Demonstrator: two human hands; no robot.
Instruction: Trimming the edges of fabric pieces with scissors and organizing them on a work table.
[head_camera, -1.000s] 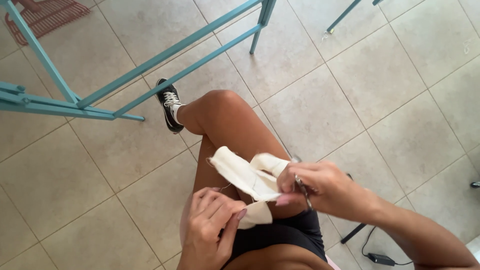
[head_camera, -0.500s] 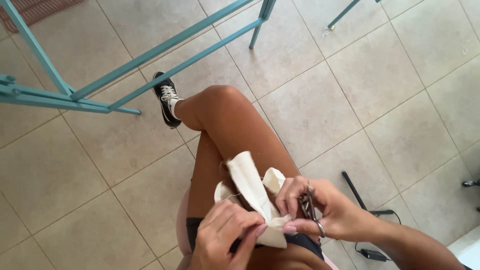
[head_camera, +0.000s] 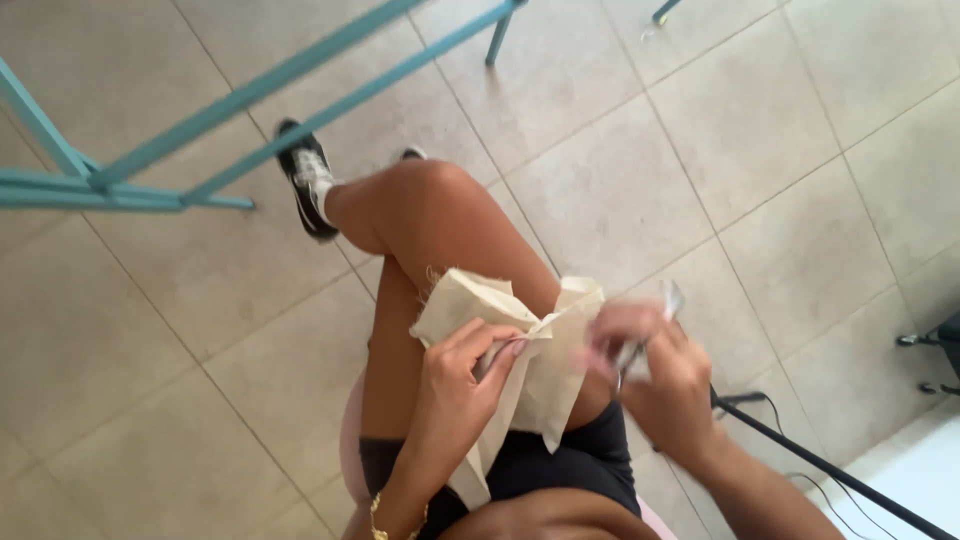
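Head view, looking down on a seated person's lap. The left hand pinches a piece of cream-coloured cloth, fingers curled over a fold near its middle, the grip closed on the fabric. The right hand, blurred by motion, holds the cloth's right edge; a small metallic object shows at its fingers, too blurred to identify, and how tightly this hand grips cannot be told. The cloth lies across the raised thigh, its frayed upper-left corner near the knee and its lower end hanging down over the black shorts. A gold bracelet circles the left wrist. Beyond the knee, a foot in a black-and-white sneaker rests on the beige tiled floor. A teal metal frame crosses the upper left corner of the floor. At the lower right edge, a black cable runs over the tiles.
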